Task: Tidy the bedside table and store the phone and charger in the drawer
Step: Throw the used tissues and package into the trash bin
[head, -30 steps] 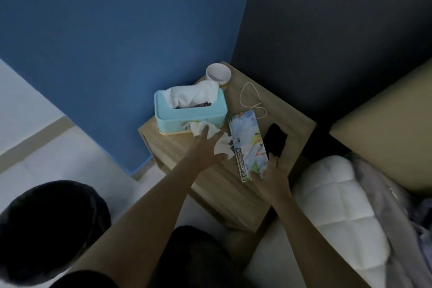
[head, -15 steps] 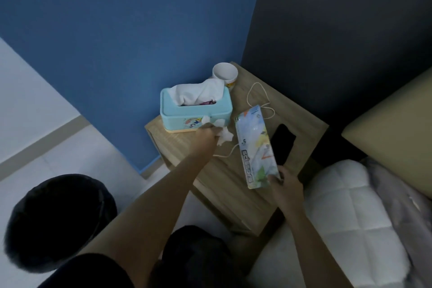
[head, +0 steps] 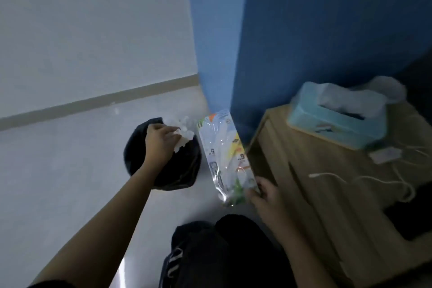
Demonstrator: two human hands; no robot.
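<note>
My left hand [head: 158, 142] grips a crumpled white tissue [head: 183, 133] over the black bin [head: 163, 166] on the floor. My right hand [head: 264, 196] holds a printed plastic wrapper [head: 224, 154] by its lower end, off the table's left edge. On the wooden bedside table [head: 311, 182] lie a white charger [head: 385, 155] with its cable [head: 364, 179] and a black phone [head: 413, 215] at the right edge. A light-blue tissue box [head: 336, 121] stands at the back.
A white cup [head: 388, 87] stands blurred behind the tissue box. Blue wall panels rise behind the table, and pale floor spreads to the left. My dark-clothed knees [head: 222, 252] fill the bottom middle.
Both hands left the table and swung left: the left carried the tissue over the bin, the right lifted the wrapper off the tabletop. My view turned left toward the floor.
</note>
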